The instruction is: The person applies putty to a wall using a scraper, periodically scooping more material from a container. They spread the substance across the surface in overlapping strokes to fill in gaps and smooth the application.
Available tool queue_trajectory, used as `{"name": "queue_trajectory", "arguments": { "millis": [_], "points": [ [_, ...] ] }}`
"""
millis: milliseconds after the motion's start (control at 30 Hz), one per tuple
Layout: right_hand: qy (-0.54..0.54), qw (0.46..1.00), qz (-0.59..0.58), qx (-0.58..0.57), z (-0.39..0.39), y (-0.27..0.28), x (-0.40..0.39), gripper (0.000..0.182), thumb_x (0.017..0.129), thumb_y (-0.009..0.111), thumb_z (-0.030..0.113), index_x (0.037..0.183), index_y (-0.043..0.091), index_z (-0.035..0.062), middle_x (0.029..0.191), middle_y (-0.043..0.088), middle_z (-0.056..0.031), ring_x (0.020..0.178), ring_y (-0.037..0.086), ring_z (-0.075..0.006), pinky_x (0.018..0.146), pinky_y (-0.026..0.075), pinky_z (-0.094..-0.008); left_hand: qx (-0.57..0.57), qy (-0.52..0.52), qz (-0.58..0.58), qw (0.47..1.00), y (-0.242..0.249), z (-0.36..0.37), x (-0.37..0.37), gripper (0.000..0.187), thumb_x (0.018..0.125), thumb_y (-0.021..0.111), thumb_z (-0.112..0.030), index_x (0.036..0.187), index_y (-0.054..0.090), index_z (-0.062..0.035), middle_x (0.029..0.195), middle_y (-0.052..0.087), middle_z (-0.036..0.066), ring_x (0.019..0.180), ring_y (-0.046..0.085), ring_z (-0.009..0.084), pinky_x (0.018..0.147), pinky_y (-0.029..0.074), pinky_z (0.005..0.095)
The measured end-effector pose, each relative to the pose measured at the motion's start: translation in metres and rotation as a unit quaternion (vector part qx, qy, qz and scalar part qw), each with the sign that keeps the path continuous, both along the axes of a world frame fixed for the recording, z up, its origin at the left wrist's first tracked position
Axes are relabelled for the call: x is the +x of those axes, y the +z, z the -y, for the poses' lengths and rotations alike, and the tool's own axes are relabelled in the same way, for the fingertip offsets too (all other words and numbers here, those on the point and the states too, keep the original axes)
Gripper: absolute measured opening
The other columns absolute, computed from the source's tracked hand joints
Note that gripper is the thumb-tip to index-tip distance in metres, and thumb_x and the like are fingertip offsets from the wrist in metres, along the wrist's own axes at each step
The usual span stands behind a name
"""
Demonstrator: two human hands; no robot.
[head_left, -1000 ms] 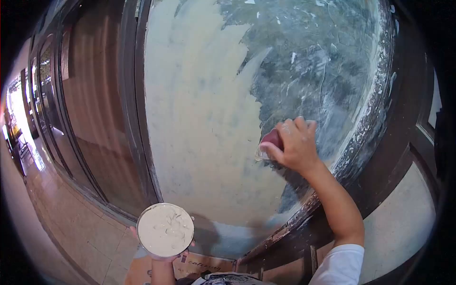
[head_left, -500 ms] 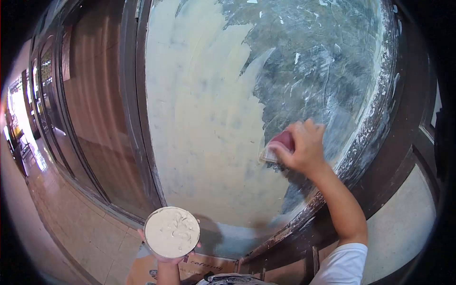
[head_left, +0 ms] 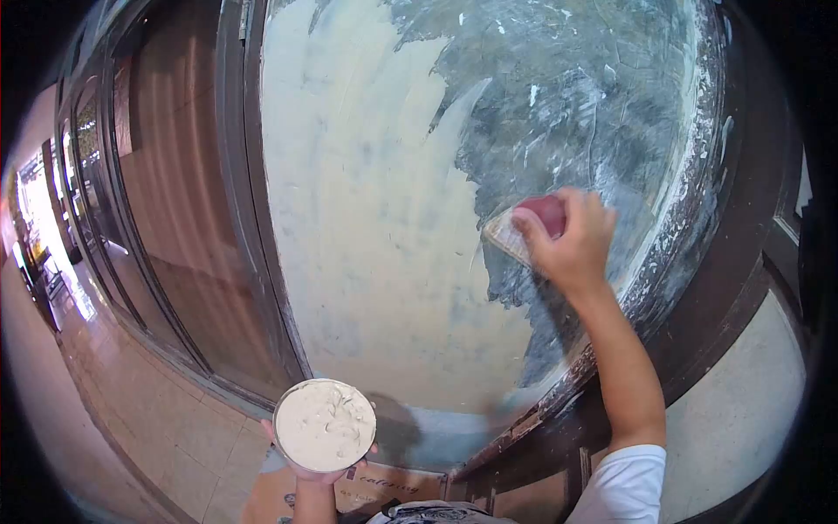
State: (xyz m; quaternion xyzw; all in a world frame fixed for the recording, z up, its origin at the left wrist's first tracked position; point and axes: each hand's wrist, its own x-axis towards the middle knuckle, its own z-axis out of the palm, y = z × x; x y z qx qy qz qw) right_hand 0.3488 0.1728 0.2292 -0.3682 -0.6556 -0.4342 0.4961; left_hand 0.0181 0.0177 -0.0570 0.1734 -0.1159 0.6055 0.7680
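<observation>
My right hand (head_left: 576, 240) is closed around the red handle of a putty knife (head_left: 513, 237), whose wide, putty-smeared blade lies at the wall panel. The blade is at the ragged border between cream putty (head_left: 384, 244) on the left and bare grey-green surface (head_left: 576, 113) on the right. Low in view, my left hand (head_left: 319, 474) supports a round container of putty (head_left: 325, 425) from below. Thick cream putty fills it almost to the rim, its top ridged and scooped. Most of the left hand's fingers are hidden beneath the container.
A dark wooden frame (head_left: 253, 210) edges the panel on the left, with glass panes beyond it. Chipped, paint-spotted trim (head_left: 672, 236) curves along the right. Printed cardboard (head_left: 271, 489) lies on the tiled floor (head_left: 166, 428) below.
My right hand has moved up with the putty knife, and more of its blade shows. The container in my left hand sits slightly farther right in view.
</observation>
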Motion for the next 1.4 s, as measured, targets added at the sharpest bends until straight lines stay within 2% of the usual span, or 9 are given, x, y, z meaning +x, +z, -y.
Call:
{"name": "queue_trajectory", "arguments": {
  "millis": [233, 367, 500, 567, 633, 833, 1033, 1200, 1400],
  "points": [
    [0.033, 0.978, 0.200, -0.050, 0.002, -0.024, -0.006, 0.041, 0.076, 0.086, 0.047, 0.088, 0.065, 0.0135, 0.079, 0.057, -0.0022, 0.076, 0.053, -0.0249, 0.075, 0.034, -0.0423, -0.019, -0.012, 0.011, 1.000, -0.003, 0.005, 0.001, 0.125, 0.071, 0.047, -0.099, 0.161, 0.026, -0.0147, 0.152, 0.035, 0.039, 0.102, 0.062, 0.0652, 0.058, 0.062, 0.0619],
    [0.013, 0.999, -0.024, 0.025, -0.006, 0.009, 0.007, 0.045, 0.077, 0.081, 0.054, 0.089, 0.065, 0.0134, 0.081, 0.059, -0.0034, 0.081, 0.055, -0.0247, 0.076, 0.034, -0.0431, -0.026, 0.000, 0.007, 1.000, -0.004, 0.007, 0.003, 0.126, 0.071, 0.046, -0.100, 0.161, 0.027, -0.0144, 0.151, 0.035, 0.039, 0.101, 0.062, 0.0649, 0.057, 0.062, 0.0623],
    [-0.004, 0.954, 0.282, -0.104, 0.004, -0.049, -0.003, 0.046, 0.079, 0.081, 0.054, 0.090, 0.066, 0.0119, 0.082, 0.060, -0.0043, 0.082, 0.056, -0.0268, 0.077, 0.035, -0.0446, -0.029, 0.000, 0.012, 1.000, 0.000, 0.009, 0.004, 0.123, 0.072, 0.045, -0.099, 0.160, 0.027, -0.0152, 0.151, 0.036, 0.039, 0.099, 0.061, 0.0664, 0.059, 0.061, 0.0658],
    [-0.002, 0.962, 0.258, -0.087, -0.004, -0.029, 0.001, 0.047, 0.079, 0.080, 0.055, 0.091, 0.067, 0.0115, 0.082, 0.061, -0.0045, 0.084, 0.057, -0.0271, 0.076, 0.035, -0.0450, -0.033, -0.003, 0.012, 0.999, 0.002, 0.009, 0.004, 0.122, 0.073, 0.045, -0.099, 0.161, 0.027, -0.0157, 0.151, 0.035, 0.039, 0.099, 0.060, 0.0671, 0.060, 0.060, 0.0669],
    [-0.017, 0.999, -0.026, 0.027, -0.007, 0.008, 0.001, 0.047, 0.079, 0.078, 0.057, 0.089, 0.067, 0.0127, 0.081, 0.061, -0.0044, 0.084, 0.057, -0.0266, 0.076, 0.035, -0.0445, -0.022, -0.020, 0.023, 0.999, -0.001, 0.007, 0.005, 0.121, 0.073, 0.045, -0.099, 0.161, 0.027, -0.0164, 0.151, 0.035, 0.039, 0.099, 0.059, 0.0682, 0.059, 0.060, 0.0680],
    [0.002, 0.953, 0.266, -0.141, 0.006, -0.039, -0.003, 0.049, 0.083, 0.074, 0.060, 0.089, 0.067, 0.0120, 0.082, 0.062, -0.0060, 0.082, 0.057, -0.0267, 0.075, 0.036, -0.0450, -0.031, 0.004, 0.010, 0.999, -0.005, 0.008, 0.005, 0.124, 0.071, 0.044, -0.100, 0.160, 0.027, -0.0157, 0.151, 0.034, 0.039, 0.099, 0.059, 0.0684, 0.057, 0.062, 0.0659],
    [-0.001, 1.000, -0.016, 0.026, -0.009, 0.019, 0.007, 0.045, 0.078, 0.082, 0.053, 0.089, 0.066, 0.0122, 0.083, 0.061, -0.0039, 0.082, 0.057, -0.0269, 0.076, 0.036, -0.0438, -0.042, 0.009, 0.016, 0.999, -0.006, 0.006, 0.002, 0.123, 0.072, 0.045, -0.099, 0.160, 0.029, -0.0153, 0.151, 0.035, 0.040, 0.098, 0.060, 0.0680, 0.059, 0.062, 0.0677],
    [0.015, 0.945, 0.301, -0.127, 0.004, -0.057, -0.005, 0.047, 0.078, 0.082, 0.052, 0.096, 0.065, 0.0120, 0.086, 0.062, -0.0025, 0.081, 0.057, -0.0258, 0.078, 0.036, -0.0433, -0.057, 0.040, -0.003, 0.998, -0.007, 0.007, 0.003, 0.127, 0.073, 0.045, -0.099, 0.161, 0.022, -0.0106, 0.146, 0.040, 0.041, 0.095, 0.061, 0.0646, 0.063, 0.062, 0.0678],
    [-0.005, 0.999, -0.042, 0.020, -0.006, 0.018, 0.005, 0.046, 0.079, 0.081, 0.055, 0.090, 0.065, 0.0130, 0.085, 0.062, -0.0050, 0.079, 0.057, -0.0265, 0.077, 0.036, -0.0420, -0.018, -0.007, 0.022, 1.000, -0.005, 0.010, 0.003, 0.126, 0.073, 0.044, -0.100, 0.162, 0.024, -0.0132, 0.150, 0.036, 0.040, 0.102, 0.060, 0.0646, 0.065, 0.060, 0.0693]
  ]
}}
